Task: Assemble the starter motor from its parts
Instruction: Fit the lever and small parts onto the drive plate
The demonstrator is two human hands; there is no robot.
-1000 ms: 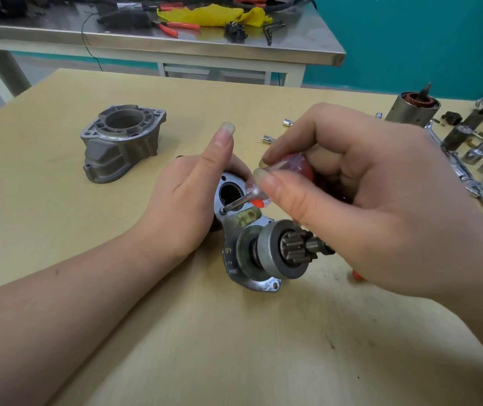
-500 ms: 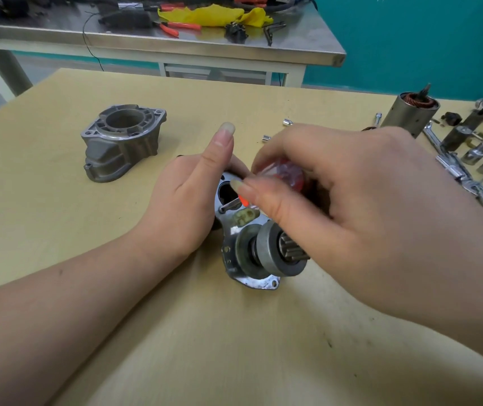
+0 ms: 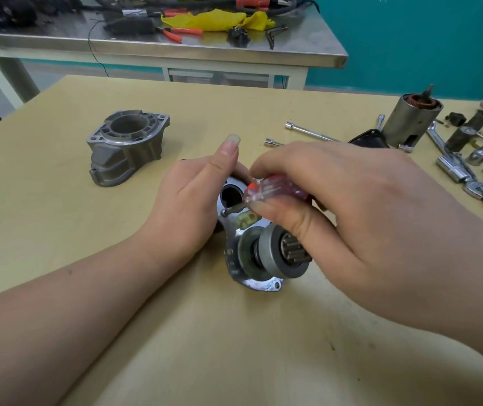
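A shiny metal plate [image 3: 259, 284] with a pinion gear assembly [image 3: 284, 253] lies on its side mid-table. My left hand [image 3: 193, 200] grips the plate's far end, thumb raised. My right hand [image 3: 351, 206] holds a red clear-handled screwdriver [image 3: 269, 189]. Its tip rests on a screw [image 3: 225, 212] in the plate, beside a round hole. A grey cast nose housing [image 3: 127, 145] stands apart at the left. The cylindrical motor body [image 3: 413, 118] with copper windings stands at the far right.
Long bolts [image 3: 307, 131] lie behind my right hand. Wrenches, sockets and small parts [image 3: 463, 168] are scattered at the right edge. A steel bench [image 3: 175, 48] with pliers, a yellow cloth and cables stands beyond the wooden table [image 3: 58, 215].
My right hand shifted on the screwdriver handle, twisting it while the tip stayed on the screw. The left hand kept its grip on the plate.
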